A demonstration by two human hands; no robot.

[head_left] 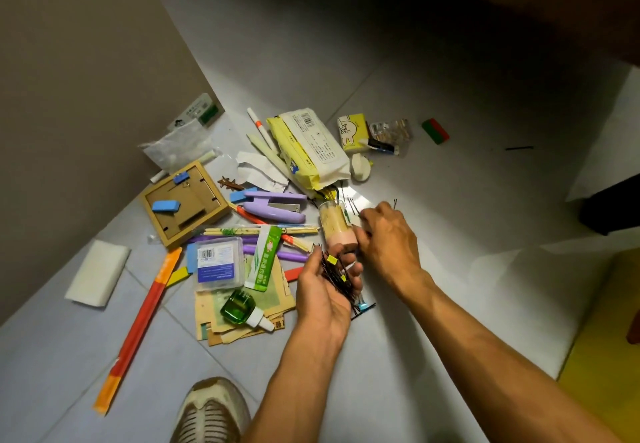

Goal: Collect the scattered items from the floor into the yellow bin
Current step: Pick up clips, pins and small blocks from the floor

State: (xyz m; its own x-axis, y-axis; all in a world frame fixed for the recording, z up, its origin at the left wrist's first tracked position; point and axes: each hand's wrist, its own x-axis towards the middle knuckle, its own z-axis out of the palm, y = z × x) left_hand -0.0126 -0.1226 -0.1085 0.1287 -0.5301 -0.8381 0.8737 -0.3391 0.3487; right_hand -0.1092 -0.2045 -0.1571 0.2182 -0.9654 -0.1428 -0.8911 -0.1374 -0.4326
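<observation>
My left hand [325, 290] is cupped palm-up around a bunch of thin black hairpins [337, 274] with small yellow tags. My right hand [388, 234] is lower on the floor beside it, fingers pinched at loose hairpins near a clear toothpick jar with a pink base [336, 226]. More black hairpins [349, 205] lie scattered just beyond the jar. The yellow bin [602, 356] shows at the bottom right edge, its inside hidden. A pile of clutter spreads to the left of my hands.
The pile holds a purple stapler [273, 207], a wooden frame [183, 201], a clear plastic box [218, 264], a green bottle [240, 307], a yellow wipes pack [308, 148], a long orange strip [138, 328] and a white sponge [97, 274]. A wall stands left. My shoe [211, 411] is below.
</observation>
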